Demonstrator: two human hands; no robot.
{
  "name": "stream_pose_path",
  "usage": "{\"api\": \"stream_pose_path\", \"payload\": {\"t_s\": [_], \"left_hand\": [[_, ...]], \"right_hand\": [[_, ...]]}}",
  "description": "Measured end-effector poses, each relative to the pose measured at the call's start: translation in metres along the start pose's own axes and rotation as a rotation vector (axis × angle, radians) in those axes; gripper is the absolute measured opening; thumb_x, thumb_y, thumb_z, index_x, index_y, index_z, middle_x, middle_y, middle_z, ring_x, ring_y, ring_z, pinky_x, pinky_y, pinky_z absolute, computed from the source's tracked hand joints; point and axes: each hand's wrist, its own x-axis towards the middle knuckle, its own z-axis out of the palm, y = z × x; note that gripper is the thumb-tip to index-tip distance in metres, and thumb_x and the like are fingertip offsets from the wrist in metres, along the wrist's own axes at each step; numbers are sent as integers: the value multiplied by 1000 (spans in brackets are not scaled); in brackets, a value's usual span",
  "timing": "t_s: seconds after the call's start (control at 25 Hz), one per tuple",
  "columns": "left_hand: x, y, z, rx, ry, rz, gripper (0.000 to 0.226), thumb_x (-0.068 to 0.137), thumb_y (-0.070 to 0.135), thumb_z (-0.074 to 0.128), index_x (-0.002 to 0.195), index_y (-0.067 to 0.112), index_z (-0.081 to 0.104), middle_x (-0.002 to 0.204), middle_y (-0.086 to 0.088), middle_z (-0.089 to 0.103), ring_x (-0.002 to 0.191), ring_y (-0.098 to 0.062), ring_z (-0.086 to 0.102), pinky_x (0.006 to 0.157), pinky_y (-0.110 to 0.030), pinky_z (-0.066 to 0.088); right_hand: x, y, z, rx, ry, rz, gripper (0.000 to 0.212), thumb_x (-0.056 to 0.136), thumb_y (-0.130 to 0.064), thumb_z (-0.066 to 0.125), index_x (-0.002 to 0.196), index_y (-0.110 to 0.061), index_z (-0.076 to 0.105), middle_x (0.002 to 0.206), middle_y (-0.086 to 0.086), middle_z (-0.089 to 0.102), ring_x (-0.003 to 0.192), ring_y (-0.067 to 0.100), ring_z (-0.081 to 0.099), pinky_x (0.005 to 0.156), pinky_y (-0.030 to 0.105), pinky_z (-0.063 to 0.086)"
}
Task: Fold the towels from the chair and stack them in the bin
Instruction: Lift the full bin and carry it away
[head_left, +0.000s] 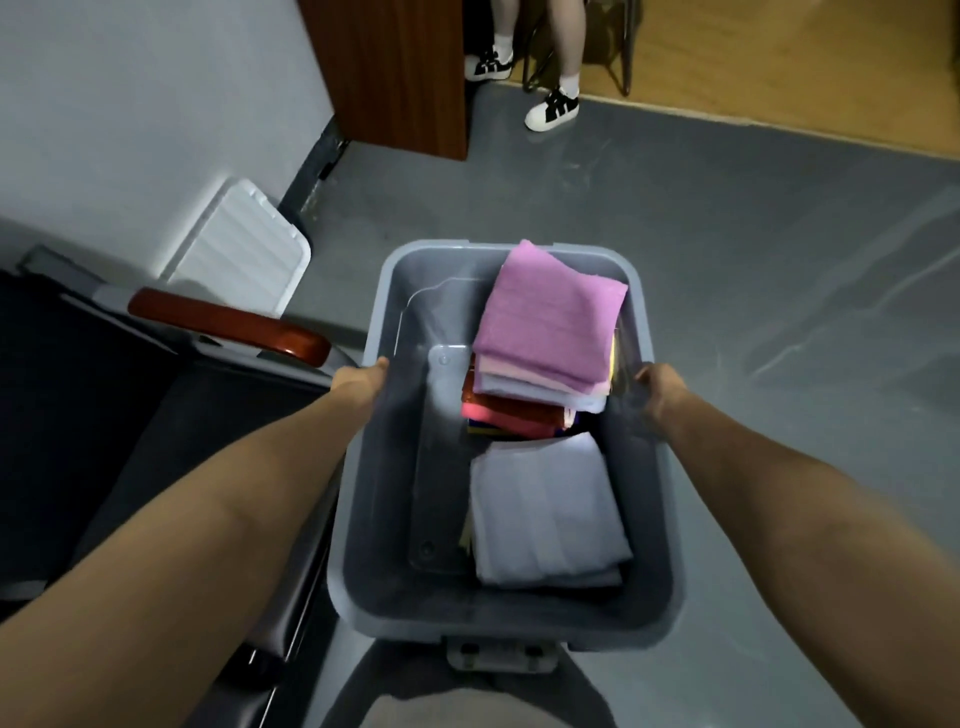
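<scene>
From the head camera, the grey bin (385, 493) hangs between the person's arms, just beside the chair (208, 415) with its red-brown armrest (228, 322). The left hand (363, 378) holds the bin's left rim and the right hand (655, 385) its right rim. Each thumb lies on the edge. The fingers go down the outside, out of sight, so how tightly they curl I cannot tell. Taking both long sides at the middle looks meant to keep the load level.

The folded towels sit along the right wall. A pink-topped stack (550, 322) is in the far right corner, with red ones (511, 410) under it. A pale towel (545, 514) lies flat towards the near right corner. The left half shows bare floor.

The white lid (244, 244) leans against the wall, handy for closing up. Someone's legs and shoes (551, 106) stand beyond.
</scene>
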Motion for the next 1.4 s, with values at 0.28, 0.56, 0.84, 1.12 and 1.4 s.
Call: {"api": "stream_pose_path", "payload": {"t_s": [0.28,0.56,0.84,1.12,1.4], "left_hand": [[61,100,15,74,95,29,57,92,40,56,125,-6,54,126,-17,58,117,-34,55,98,-33,41],[117,194,45,-81,164,-10,50,91,36,59,121,-4,57,118,-11,61,111,-33,57,95,-34,43],[175,260,56,-345,237,-167,53,85,39,65,117,-2,58,114,-13,63,104,-34,61,93,-37,49],[244,309,29,-440,335,-205,48,86,37,63,115,0,59,92,-10,59,90,-31,61,81,-34,49],[313,350,-27,-532,457,-292,49,88,37,62,119,-1,57,98,-14,59,92,-32,60,90,-41,52]], "right_hand": [[47,-103,68,110,-142,-10,33,87,-25,52,111,-4,61,98,16,63,60,25,59,47,30,52],[86,-227,133,-5,-246,-96,25,98,-15,38,88,-4,58,42,6,59,34,18,56,34,20,44],[119,-355,220,-204,-325,-183,23,98,-14,41,92,-5,60,43,7,58,42,18,57,44,22,48],[117,-425,336,-550,-537,-319,39,99,2,26,70,-23,33,25,-30,35,35,-19,43,48,6,36],[129,-477,475,-620,-716,-254,34,97,-3,42,70,1,62,64,8,62,56,12,58,39,7,40]]}}
